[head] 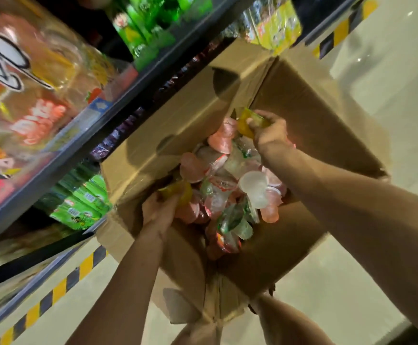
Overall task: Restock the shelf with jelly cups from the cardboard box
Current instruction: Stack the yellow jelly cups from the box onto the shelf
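Note:
An open cardboard box (302,95) stands on the floor beside the shelf (53,168). It holds a heap of several jelly cups (228,185), pink, clear, green and yellow. My left hand (158,210) is inside the box at its near left side, fingers curled around yellow jelly cups (180,192). My right hand (269,135) reaches to the far side of the box and grips another yellow jelly cup (246,120).
The shelf on the left carries green packs (81,202), green packs higher up (148,28) and large blurred snack bags (28,95). Yellow-black hazard tape (53,295) marks the shelf base. Pale floor (389,83) lies to the right. A leg (290,322) shows below the box.

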